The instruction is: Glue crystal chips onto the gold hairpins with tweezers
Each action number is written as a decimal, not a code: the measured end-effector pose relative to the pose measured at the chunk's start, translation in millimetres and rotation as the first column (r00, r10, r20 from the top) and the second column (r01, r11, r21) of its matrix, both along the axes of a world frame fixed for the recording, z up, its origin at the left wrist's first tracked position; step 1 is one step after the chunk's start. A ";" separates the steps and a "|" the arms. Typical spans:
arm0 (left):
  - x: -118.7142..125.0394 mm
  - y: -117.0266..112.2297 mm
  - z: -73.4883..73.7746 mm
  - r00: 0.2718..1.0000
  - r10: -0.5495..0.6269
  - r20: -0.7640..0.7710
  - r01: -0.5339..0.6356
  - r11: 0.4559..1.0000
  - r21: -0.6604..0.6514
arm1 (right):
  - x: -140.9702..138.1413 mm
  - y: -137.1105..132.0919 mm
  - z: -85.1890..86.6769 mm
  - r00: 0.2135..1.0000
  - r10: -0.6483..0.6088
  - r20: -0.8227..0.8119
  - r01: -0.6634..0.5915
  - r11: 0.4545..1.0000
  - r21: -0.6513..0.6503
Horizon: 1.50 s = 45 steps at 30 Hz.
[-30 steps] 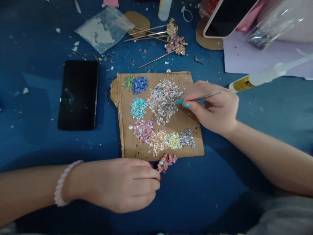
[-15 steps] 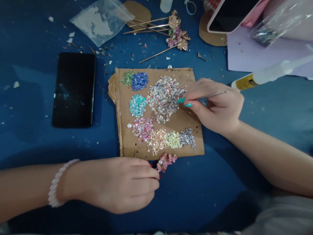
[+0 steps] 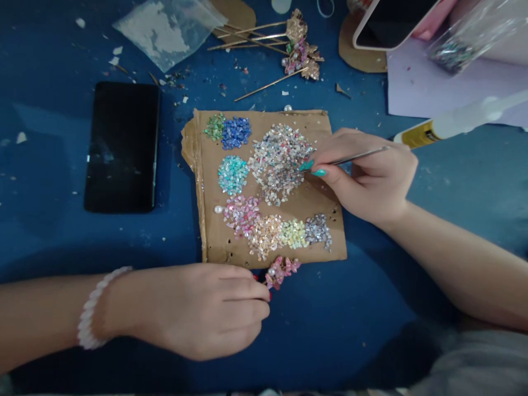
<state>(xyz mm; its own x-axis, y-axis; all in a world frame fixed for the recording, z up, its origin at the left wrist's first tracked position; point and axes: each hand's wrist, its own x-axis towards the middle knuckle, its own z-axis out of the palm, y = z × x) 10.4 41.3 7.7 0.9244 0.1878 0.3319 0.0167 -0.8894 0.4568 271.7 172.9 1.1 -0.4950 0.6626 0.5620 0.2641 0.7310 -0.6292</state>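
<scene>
My left hand (image 3: 206, 311), closed with its back to me, grips a hairpin with a cluster of pink chips and pearls (image 3: 282, 271); its stem is hidden by my fingers. The cluster rests by the lower edge of a cardboard sheet (image 3: 297, 250). Between the thumb and fingers of my right hand (image 3: 367, 176) are thin silver tweezers (image 3: 358, 155). Their tips, mostly hidden, are at the right side of a large pile of mixed whitish chips (image 3: 280, 159). Around it lie blue chips (image 3: 236, 132), turquoise chips (image 3: 233, 174), pink chips (image 3: 240, 213) and peach chips (image 3: 266, 235).
A black phone (image 3: 122, 147) lies left of the cardboard. Several gold hairpins (image 3: 268, 85) and a plastic bag (image 3: 165, 36) are at the back. On the right are a glue bottle (image 3: 445, 124), purple paper (image 3: 424, 91) and a white-edged device (image 3: 394, 25).
The view has shifted slightly, so the back items appear a little higher. My right hand tilts the tweezers slightly differently over the whitish pile. The left hand keeps its hold on the hairpin.
</scene>
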 end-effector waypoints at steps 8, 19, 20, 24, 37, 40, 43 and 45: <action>0.9 -0.2 0.4 1.000 0.013 -0.004 -0.013 1.000 -0.012 | 2.0 -1.5 -1.5 0.999 0.015 0.029 -0.016 0.999 0.050; 0.6 -0.8 0.2 1.000 0.009 0.001 -0.008 1.000 -0.015 | 1.8 -0.8 -3.1 0.999 0.046 -0.003 -0.045 0.996 0.080; 0.7 -0.7 0.2 1.000 0.005 -0.002 -0.005 1.000 -0.016 | 2.1 -0.9 -2.7 0.999 0.047 -0.006 -0.047 0.996 0.078; 0.7 -0.3 0.0 1.000 -0.011 -0.010 0.011 1.000 -0.020 | 3.5 -0.7 -2.1 0.999 0.050 -0.005 -0.049 0.998 0.049; 0.4 -1.2 -0.6 1.000 0.006 -0.012 -0.007 0.999 -0.041 | -1.1 3.4 -5.3 0.993 0.108 -0.050 -0.099 0.982 0.164; 0.3 -0.5 -0.7 1.000 -0.001 -0.007 0.000 0.999 -0.039 | -1.3 3.2 -6.0 0.993 0.110 -0.050 -0.099 0.977 0.189; -0.6 -0.2 0.0 1.000 -0.007 -0.015 0.006 0.999 -0.036 | -0.7 3.6 -6.6 0.994 0.097 -0.053 -0.085 0.979 0.183; -0.9 -0.1 0.6 1.000 -0.009 -0.023 0.008 0.999 -0.033 | -0.3 3.8 -6.3 0.994 0.095 -0.050 -0.085 0.981 0.172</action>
<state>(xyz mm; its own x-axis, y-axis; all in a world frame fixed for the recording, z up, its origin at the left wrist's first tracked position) 9.5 41.2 8.3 0.9333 0.1906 0.3045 0.0203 -0.8742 0.4852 271.4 176.7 -5.1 -0.5115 0.5096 0.6919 0.1590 0.8474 -0.5066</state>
